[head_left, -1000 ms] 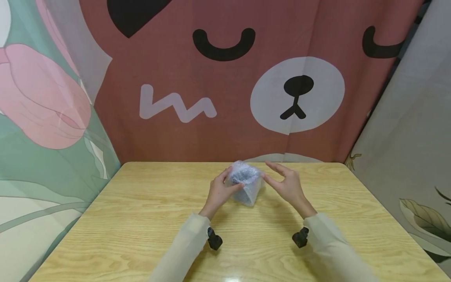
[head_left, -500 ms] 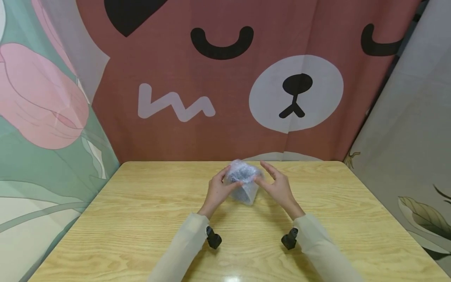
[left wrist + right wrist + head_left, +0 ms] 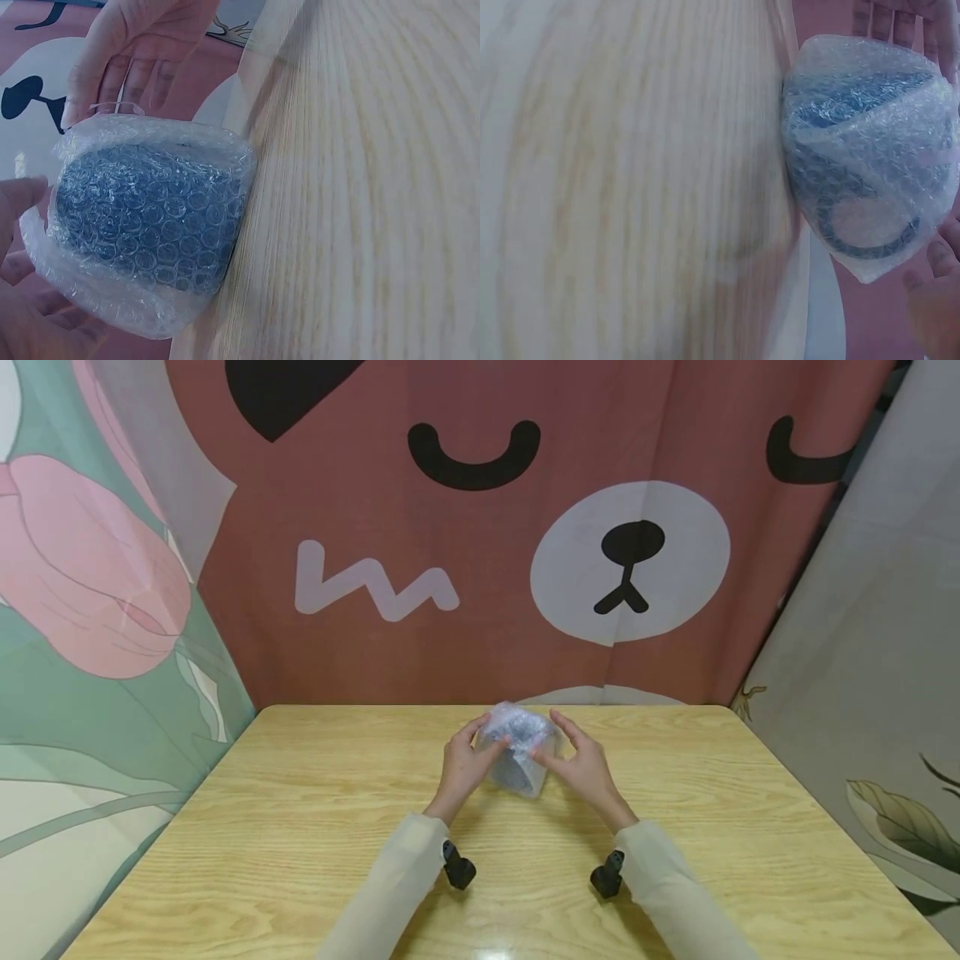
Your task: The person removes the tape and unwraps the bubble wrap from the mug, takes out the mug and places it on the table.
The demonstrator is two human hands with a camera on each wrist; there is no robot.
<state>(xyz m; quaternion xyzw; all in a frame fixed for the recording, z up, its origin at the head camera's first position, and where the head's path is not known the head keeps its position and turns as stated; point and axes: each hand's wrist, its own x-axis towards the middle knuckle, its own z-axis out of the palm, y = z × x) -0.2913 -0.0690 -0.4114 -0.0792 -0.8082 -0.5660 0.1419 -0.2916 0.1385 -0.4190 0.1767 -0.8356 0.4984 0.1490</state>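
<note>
Clearly, one bubble-wrapped bundle [image 3: 520, 772] is placed at the far middle of one wooden table [image 3: 300, 818], with one blue object [image 3: 154, 214] seen through its wrap. Its left side is grasped by the left hand [image 3: 463, 767]; its near face is overlapped by the thumb of the right hand [image 3: 587, 768], whose grip cannot be told. Two black devices [image 3: 458, 869] are worn at two pale sleeves [image 3: 390, 885]. The pale-yellow tabletop is grained; the room is screened by a reddish bear-face cloth [image 3: 375, 660] beyond, a floral cloth [image 3: 97, 718] left and a grey cloth [image 3: 862, 652] right.
</note>
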